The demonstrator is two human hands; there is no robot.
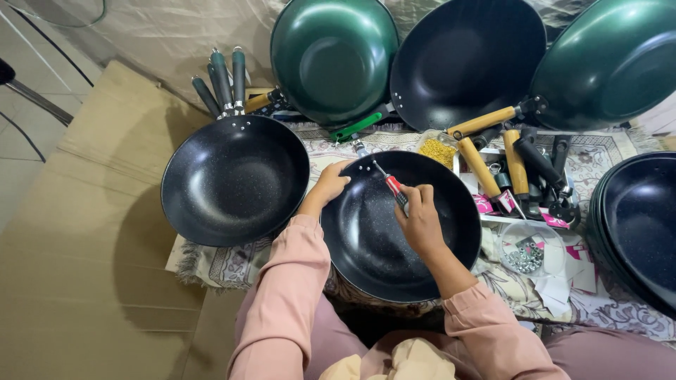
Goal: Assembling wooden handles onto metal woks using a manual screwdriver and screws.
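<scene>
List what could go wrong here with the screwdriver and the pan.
The screwdriver in the right hand is angled at the pan wall; a slip might scratch the dark coating. The left hand grips the rim beside the tip, so it might get jabbed.

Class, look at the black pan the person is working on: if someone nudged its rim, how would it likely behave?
The black pan has a rounded bowl, so it would probably rock or tip rather than slide flat. The left hand grips its rim, suggesting it needs steadying while the right hand works the screwdriver. Its glossy coating looks slippery.
</scene>
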